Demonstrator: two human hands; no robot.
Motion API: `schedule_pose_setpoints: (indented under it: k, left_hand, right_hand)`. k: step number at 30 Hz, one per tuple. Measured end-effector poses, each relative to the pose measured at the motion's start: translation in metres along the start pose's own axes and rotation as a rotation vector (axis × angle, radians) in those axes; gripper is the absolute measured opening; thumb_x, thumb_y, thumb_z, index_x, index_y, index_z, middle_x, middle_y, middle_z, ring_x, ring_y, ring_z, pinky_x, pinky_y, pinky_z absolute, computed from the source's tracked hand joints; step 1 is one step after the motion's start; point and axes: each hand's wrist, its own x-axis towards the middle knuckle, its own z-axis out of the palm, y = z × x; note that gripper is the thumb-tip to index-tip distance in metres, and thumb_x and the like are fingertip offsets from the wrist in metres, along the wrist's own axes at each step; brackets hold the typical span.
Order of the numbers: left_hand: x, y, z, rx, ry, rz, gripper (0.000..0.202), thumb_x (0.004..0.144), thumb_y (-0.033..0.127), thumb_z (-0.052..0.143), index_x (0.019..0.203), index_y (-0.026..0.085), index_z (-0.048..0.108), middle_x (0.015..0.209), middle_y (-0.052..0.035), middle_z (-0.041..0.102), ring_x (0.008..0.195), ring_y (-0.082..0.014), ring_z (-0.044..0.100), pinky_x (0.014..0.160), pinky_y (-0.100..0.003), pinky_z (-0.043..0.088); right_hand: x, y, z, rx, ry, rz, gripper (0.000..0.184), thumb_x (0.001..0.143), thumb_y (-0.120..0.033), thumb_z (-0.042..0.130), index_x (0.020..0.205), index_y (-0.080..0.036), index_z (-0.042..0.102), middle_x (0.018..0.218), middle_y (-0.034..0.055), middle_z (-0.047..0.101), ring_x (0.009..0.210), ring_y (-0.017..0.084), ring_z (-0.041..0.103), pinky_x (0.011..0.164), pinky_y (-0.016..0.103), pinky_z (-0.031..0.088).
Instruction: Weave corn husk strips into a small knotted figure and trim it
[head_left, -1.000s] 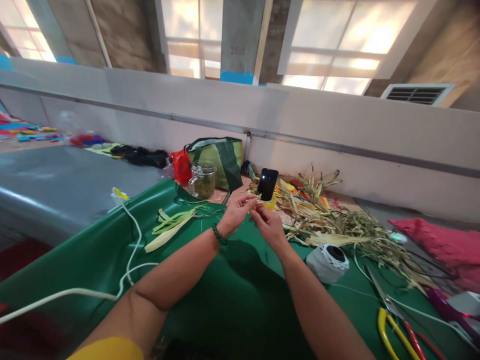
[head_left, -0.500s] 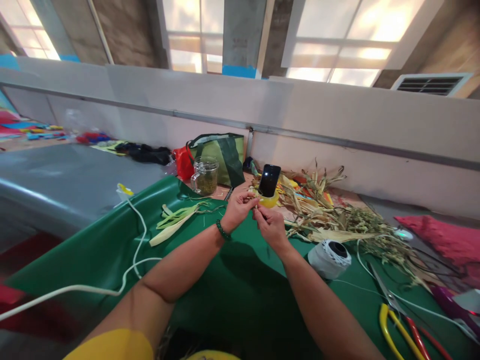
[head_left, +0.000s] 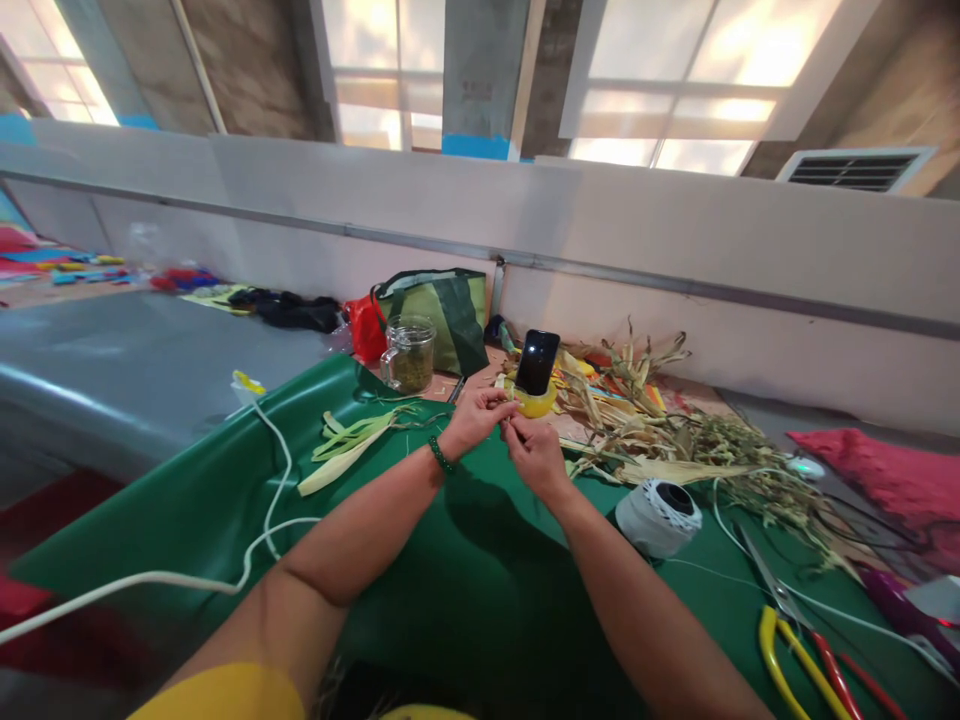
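Observation:
My left hand (head_left: 480, 415) and my right hand (head_left: 536, 455) meet above the green mat (head_left: 495, 570), fingertips pinched close together. Between them is something small and pale, too small to make out. Just behind the fingers, a dark phone (head_left: 538, 362) leans upright at a yellow tape roll (head_left: 535, 403). Left of my left hand lie pale green corn husk strips (head_left: 349, 448). Dried corn husks (head_left: 622, 430) spread out to the right of my right hand. A spool of white thread (head_left: 660, 517) stands near my right forearm.
A glass mug (head_left: 409, 355) with contents stands before a green bag (head_left: 450, 310). Scissors (head_left: 780, 595) with yellow and red handles lie at the right. A white cable (head_left: 277, 450) crosses the mat's left side. Pink cloth (head_left: 877, 480) lies at the far right.
My right hand has shifted slightly left and its fingers have curled in more. My left hand stays nearly in place, still pinching. The objects around have not moved.

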Motion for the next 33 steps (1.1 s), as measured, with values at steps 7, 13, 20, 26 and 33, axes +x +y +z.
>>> schedule_pose_setpoints:
  k: [7, 13, 20, 26, 33]
  left_hand:
    - [0.002, 0.009, -0.012, -0.008, -0.087, -0.060, 0.045, 0.068, 0.054, 0.070, 0.080, 0.011, 0.067, 0.057, -0.0022, 0.065, 0.053, -0.0110, 0.057, 0.053, -0.020, 0.039]
    - [-0.003, 0.015, -0.010, 0.019, -0.188, -0.055, 0.037, 0.073, 0.049, 0.070, 0.078, 0.012, 0.066, 0.051, 0.0002, 0.061, 0.047, -0.0085, 0.053, 0.051, -0.020, 0.037]
    - [-0.007, 0.015, -0.006, -0.215, -0.201, -0.218, 0.054, 0.062, 0.050, 0.080, 0.096, 0.010, 0.067, 0.056, 0.0009, 0.062, 0.055, -0.0091, 0.057, 0.064, -0.023, 0.046]
    - [-0.002, 0.008, -0.009, -0.075, -0.255, -0.130, 0.056, 0.063, 0.052, 0.078, 0.096, 0.008, 0.068, 0.052, -0.0005, 0.061, 0.051, -0.0093, 0.055, 0.055, -0.021, 0.039]
    - [-0.006, 0.010, -0.001, -0.203, -0.214, -0.232, 0.059, 0.058, 0.054, 0.080, 0.095, 0.011, 0.065, 0.059, 0.0021, 0.062, 0.054, -0.0074, 0.056, 0.066, -0.024, 0.047]
  right_hand:
    - [0.007, 0.018, -0.021, -0.097, -0.042, 0.119, 0.050, 0.091, -0.054, 0.038, 0.055, -0.022, 0.052, 0.047, 0.0003, 0.053, 0.048, 0.015, 0.050, 0.049, 0.026, 0.030]
    - [0.009, 0.017, -0.027, 0.045, -0.060, 0.024, 0.040, 0.087, -0.053, 0.045, 0.069, -0.021, 0.059, 0.059, 0.0001, 0.058, 0.053, 0.014, 0.049, 0.053, 0.025, 0.035]
    - [0.007, 0.014, -0.025, -0.029, -0.085, 0.007, 0.029, 0.086, -0.038, 0.043, 0.066, -0.022, 0.057, 0.058, 0.0004, 0.056, 0.055, 0.015, 0.049, 0.055, 0.026, 0.033]
    - [0.008, 0.012, -0.028, 0.130, -0.071, 0.107, 0.029, 0.080, -0.044, 0.053, 0.068, -0.020, 0.063, 0.054, -0.0004, 0.058, 0.048, 0.013, 0.048, 0.051, 0.025, 0.035]
    - [0.009, 0.011, -0.023, 0.151, 0.038, 0.074, 0.029, 0.083, -0.041, 0.050, 0.068, -0.019, 0.062, 0.056, 0.0006, 0.059, 0.049, 0.013, 0.049, 0.052, 0.026, 0.038]
